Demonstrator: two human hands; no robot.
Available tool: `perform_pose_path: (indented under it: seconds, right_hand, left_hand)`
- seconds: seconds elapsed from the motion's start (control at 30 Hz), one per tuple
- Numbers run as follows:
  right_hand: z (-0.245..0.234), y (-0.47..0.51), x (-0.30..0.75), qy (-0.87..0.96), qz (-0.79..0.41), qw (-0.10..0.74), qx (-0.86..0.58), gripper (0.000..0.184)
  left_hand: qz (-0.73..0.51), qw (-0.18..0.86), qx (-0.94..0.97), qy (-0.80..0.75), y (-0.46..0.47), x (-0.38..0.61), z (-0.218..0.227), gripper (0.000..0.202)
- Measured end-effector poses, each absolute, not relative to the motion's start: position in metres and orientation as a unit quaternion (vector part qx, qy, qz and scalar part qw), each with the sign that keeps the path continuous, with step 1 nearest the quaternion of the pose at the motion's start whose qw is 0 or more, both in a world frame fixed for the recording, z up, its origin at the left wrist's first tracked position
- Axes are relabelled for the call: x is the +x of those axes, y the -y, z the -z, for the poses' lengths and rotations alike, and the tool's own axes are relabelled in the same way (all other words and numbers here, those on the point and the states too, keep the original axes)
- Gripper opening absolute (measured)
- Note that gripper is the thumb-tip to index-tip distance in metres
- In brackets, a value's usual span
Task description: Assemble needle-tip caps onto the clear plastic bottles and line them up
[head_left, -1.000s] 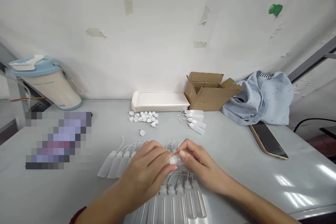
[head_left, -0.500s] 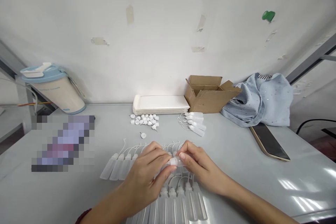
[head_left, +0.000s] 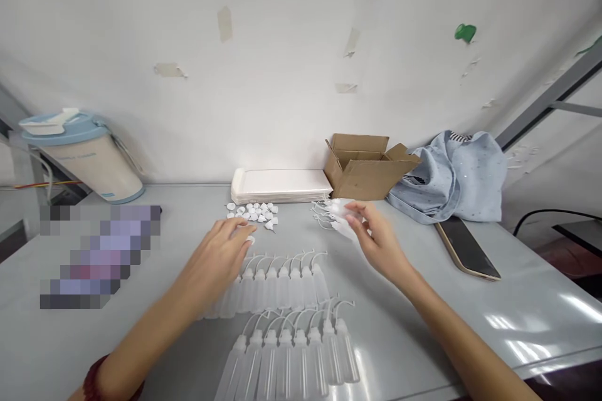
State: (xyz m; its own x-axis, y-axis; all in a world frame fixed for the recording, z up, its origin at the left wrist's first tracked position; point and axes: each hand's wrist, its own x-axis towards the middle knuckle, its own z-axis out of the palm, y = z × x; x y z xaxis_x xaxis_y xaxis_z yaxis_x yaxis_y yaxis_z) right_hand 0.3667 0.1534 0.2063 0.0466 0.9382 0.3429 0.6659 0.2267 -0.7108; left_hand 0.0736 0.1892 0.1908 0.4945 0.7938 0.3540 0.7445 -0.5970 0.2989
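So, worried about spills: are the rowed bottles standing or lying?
Lying: the far row and near row rest flat on the table, nozzles toward the wall.

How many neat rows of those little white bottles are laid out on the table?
2. The near row lies closest to the camera; the far row sits just behind it, its left end hidden by the left hand. Looser bottles lie by the right hand.

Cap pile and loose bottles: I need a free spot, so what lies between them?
Bare table between the cap pile and loose bottles, per the head view.
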Motion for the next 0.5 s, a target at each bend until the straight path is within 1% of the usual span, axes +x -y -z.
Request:
perform_pose_path:
  seconds: [0.07,0.13,0.33,0.5]
  right_hand:
    - [-0.203,-0.163,0.381,0.676,-0.089,0.387,-0.62,0.018]
    - [-0.198,-0.171,0.391,0.69,-0.039,0.372,-0.62,0.015]
    - [-0.185,-0.181,0.399,0.716,-0.025,0.35,-0.603,0.01]
    - [-0.179,-0.186,0.402,0.732,-0.013,0.354,-0.582,0.006]
  left_hand:
    - [-0.212,0.054,0.866,-0.45,-0.195,0.069,-0.184,0.033]
    - [-0.194,0.069,0.871,-0.446,-0.197,0.067,-0.178,0.033]
    - [-0.207,0.123,0.856,-0.457,-0.2,0.068,-0.171,0.031]
    - [-0.206,0.131,0.852,-0.464,-0.201,0.067,-0.169,0.031]
